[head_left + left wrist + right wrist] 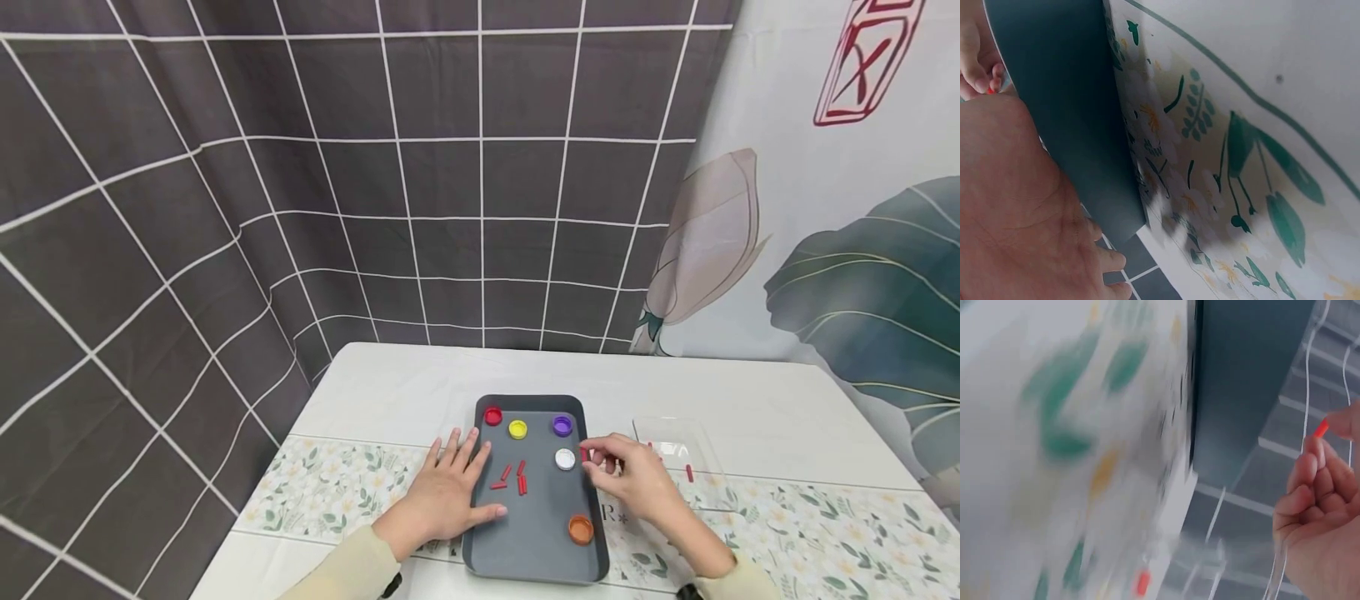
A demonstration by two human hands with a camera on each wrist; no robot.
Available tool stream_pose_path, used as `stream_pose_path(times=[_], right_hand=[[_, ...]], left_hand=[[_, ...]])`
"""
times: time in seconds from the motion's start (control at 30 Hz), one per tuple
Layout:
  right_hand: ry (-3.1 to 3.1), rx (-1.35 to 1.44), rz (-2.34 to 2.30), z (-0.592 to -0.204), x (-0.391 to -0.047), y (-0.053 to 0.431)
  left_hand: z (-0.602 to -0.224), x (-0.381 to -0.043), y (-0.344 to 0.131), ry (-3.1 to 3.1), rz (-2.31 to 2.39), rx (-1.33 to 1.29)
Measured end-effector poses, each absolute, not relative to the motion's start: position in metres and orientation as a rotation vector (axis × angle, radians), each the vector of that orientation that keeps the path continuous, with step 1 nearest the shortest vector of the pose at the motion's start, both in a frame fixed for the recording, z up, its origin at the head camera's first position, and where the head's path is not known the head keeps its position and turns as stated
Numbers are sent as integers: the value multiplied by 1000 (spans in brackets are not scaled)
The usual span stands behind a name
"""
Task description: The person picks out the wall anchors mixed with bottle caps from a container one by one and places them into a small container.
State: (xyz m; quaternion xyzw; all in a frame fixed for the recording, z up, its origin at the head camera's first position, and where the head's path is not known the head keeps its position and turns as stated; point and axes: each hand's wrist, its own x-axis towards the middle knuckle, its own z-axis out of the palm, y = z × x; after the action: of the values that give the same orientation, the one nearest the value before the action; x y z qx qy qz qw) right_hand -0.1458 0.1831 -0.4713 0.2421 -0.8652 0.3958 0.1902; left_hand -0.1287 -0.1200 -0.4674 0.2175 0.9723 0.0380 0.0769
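Observation:
My right hand [633, 479] pinches a small red stick [1321, 428] between thumb and finger, at the right rim of the grey tray [540, 542]. My left hand [447, 492] lies over the tray's left rim with its fingers spread and holds nothing. Several red sticks [522, 485] lie loose on the tray floor between the hands. Around them in the tray are a red cap [492, 416], a yellow cap [517, 429], a purple cap [562, 426], a white cap [565, 459] near the right fingertips, and an orange cap [581, 529] toward the front.
Right of the tray stands a clear plastic box [693, 442] with a few red sticks [689, 473] in it, partly behind my right hand. The white table [420, 375] carries a flowered band. A dark gridded curtain [435, 183] hangs behind and at left.

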Motion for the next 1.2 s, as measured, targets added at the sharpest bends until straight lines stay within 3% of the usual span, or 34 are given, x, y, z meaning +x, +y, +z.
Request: stream_pose_path(times=[0.6, 0.87, 1.2], right_hand=[[-2680, 235, 1027, -460, -144, 281], [-2818, 103, 986, -457, -148, 285], [-2700, 282, 1021, -448, -151, 251]], left_hand=[[-468, -129, -121, 2907, 139, 654], [-466, -128, -121, 2900, 131, 648], [-467, -130, -121, 2888, 136, 645]])
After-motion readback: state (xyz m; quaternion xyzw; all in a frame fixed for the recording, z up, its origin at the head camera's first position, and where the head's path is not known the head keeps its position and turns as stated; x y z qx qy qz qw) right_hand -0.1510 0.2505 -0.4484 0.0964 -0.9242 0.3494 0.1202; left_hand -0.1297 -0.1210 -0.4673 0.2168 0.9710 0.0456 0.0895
